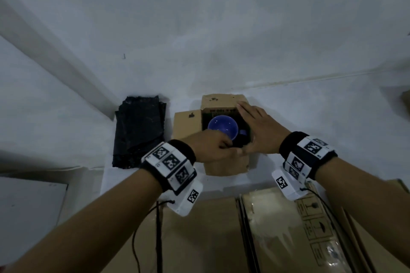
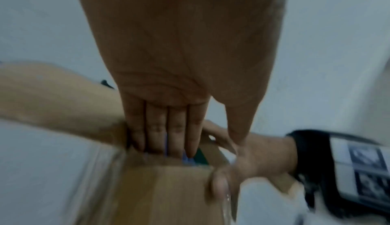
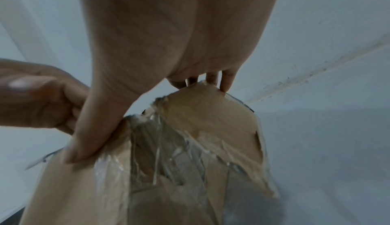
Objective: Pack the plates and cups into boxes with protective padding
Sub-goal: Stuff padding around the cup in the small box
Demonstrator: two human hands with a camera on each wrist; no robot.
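While the blue cup is sitting upright inside the small cardboard box, we are working at the box's rim with both hands. Our left hand is reaching over the near edge, and its fingers, lying straight and pressed together in the left wrist view, are dipping into the opening against the cup's near side; whether they are holding anything we cannot tell. Our right hand is lying flat and outspread along the right flap, fingertips at its far corner and thumb at the near corner, pressing rather than gripping. Beyond our left hand's outer side, a folded stack of black padding is resting on the floor, apart from the box. We are judging the step in hand to be seating the cup and steadying the box. No padding is showing above the cup, so the next move is probably calling for our left hand to withdraw and fetch a black sheet before any flap is being closed.
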